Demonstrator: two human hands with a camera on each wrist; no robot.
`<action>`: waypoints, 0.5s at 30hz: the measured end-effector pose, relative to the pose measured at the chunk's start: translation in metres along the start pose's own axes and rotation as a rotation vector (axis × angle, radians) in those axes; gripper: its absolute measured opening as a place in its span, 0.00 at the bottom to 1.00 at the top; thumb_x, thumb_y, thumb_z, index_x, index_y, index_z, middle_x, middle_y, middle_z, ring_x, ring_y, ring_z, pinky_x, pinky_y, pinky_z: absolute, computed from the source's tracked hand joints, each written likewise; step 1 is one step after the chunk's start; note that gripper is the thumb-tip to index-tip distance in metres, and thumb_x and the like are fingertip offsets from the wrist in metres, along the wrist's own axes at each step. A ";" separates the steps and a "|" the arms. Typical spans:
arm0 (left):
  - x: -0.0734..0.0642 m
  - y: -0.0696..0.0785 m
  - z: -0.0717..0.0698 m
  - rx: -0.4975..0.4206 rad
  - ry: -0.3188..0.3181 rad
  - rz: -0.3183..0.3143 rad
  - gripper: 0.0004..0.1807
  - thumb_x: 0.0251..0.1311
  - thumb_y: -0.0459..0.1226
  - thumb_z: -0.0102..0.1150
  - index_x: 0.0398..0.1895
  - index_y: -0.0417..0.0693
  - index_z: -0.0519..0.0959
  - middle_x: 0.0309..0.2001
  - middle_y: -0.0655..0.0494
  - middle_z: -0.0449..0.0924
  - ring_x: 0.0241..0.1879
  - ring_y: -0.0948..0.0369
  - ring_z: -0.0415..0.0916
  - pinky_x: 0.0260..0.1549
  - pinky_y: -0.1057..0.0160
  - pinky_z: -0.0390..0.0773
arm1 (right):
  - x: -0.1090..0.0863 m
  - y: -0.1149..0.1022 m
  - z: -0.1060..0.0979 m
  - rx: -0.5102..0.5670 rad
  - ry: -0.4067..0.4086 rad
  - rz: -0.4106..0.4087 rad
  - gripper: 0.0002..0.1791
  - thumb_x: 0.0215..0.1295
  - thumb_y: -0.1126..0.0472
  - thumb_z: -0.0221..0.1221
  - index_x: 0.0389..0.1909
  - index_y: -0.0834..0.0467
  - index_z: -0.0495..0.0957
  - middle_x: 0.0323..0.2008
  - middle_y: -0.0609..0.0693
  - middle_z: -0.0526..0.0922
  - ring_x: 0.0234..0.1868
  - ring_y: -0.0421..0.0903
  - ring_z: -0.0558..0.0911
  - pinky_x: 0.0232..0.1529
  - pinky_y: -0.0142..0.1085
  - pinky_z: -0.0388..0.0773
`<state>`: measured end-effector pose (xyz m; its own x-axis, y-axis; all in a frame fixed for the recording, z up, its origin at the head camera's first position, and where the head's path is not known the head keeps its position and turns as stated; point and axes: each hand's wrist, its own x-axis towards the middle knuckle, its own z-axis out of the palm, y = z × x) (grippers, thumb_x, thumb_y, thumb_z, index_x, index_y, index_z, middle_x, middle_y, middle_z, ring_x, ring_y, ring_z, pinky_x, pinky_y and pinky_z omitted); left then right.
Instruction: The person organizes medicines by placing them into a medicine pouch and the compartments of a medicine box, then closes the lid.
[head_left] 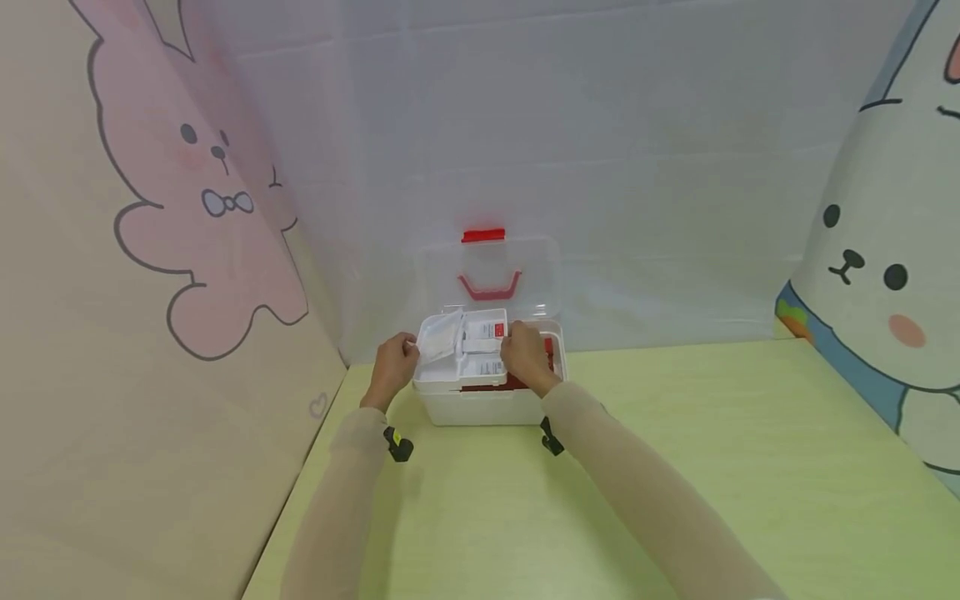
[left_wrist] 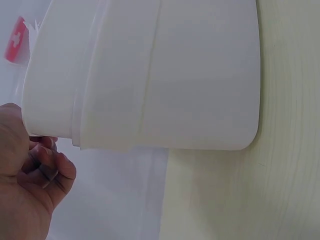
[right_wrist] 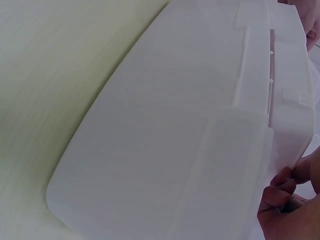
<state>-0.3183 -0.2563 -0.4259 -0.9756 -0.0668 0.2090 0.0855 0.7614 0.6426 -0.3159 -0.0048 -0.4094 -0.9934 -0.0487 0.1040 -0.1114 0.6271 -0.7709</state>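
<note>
A white first-aid box (head_left: 487, 410) stands on the table, its clear lid (head_left: 536, 262) raised. Set over its left part is a white compartment tray (head_left: 444, 372) with white packets (head_left: 482, 365) inside. At the tray's left end, my left hand (head_left: 393, 367) pinches the rim; the left wrist view shows those fingers (left_wrist: 62, 172) curled under the edge. My right hand (head_left: 528, 358) grips the tray's right end, and in the right wrist view its thumb and fingers (right_wrist: 277, 195) pinch the corner. Part of the box's inside, with something red (head_left: 550, 352), shows right of the tray.
The lid carries a red handle (head_left: 491, 293) and a red latch (head_left: 483, 236), and leans near the white back curtain (head_left: 637, 208). A pale wood-look table (head_left: 712, 433) extends right and forward. A rabbit-printed curtain (head_left: 135, 417) hangs along the left edge.
</note>
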 end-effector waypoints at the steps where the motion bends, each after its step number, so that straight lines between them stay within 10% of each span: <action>1: 0.000 0.000 0.000 -0.003 0.007 0.005 0.18 0.66 0.35 0.46 0.54 0.35 0.77 0.38 0.43 0.80 0.33 0.55 0.73 0.36 0.58 0.75 | 0.000 0.000 0.000 -0.004 0.006 -0.003 0.12 0.72 0.64 0.48 0.48 0.65 0.74 0.41 0.59 0.83 0.33 0.50 0.80 0.31 0.35 0.79; 15: -0.006 -0.003 0.005 0.009 -0.009 0.011 0.21 0.66 0.34 0.46 0.58 0.33 0.76 0.32 0.44 0.79 0.23 0.60 0.66 0.26 0.64 0.68 | 0.000 0.004 0.005 -0.092 -0.008 0.007 0.11 0.73 0.62 0.48 0.50 0.63 0.71 0.40 0.57 0.81 0.34 0.50 0.79 0.33 0.37 0.79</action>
<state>-0.3137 -0.2556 -0.4328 -0.9764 -0.0530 0.2095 0.0942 0.7678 0.6337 -0.3167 -0.0064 -0.4160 -0.9944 -0.0497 0.0936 -0.1017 0.6959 -0.7109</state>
